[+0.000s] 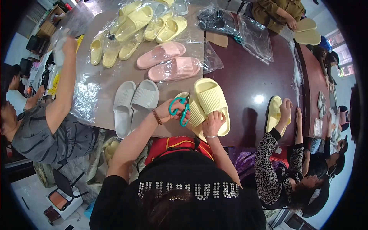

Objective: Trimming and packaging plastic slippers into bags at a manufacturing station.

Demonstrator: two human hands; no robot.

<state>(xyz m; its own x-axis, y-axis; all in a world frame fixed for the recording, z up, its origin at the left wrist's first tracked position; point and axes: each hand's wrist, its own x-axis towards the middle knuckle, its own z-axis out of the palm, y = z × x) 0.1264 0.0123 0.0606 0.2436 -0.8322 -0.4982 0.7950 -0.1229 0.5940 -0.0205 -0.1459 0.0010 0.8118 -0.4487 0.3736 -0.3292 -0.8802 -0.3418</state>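
My left hand [165,111], with a beaded bracelet at the wrist, is closed around teal-handled scissors [185,115]. The dark blades point up and away from me. Just right of them, my right hand [213,124] grips the near side of a yellow slipper [210,94] with a ribbed strap. A second yellow slipper [196,113] lies partly under it, and part of it is hidden. Beside my left forearm, a pair of grey slippers [124,109] rests on the table. Beyond my hands sits a pair of pink slippers [174,69] on clear plastic.
Several yellow slippers [134,23] in clear bags lie at the far left of the table [245,88]. Plastic bags [255,36] and a dark bagged item [218,22] lie farther back. Co-workers' arms reach in at both sides; one touches a yellow slipper [273,112] at right.
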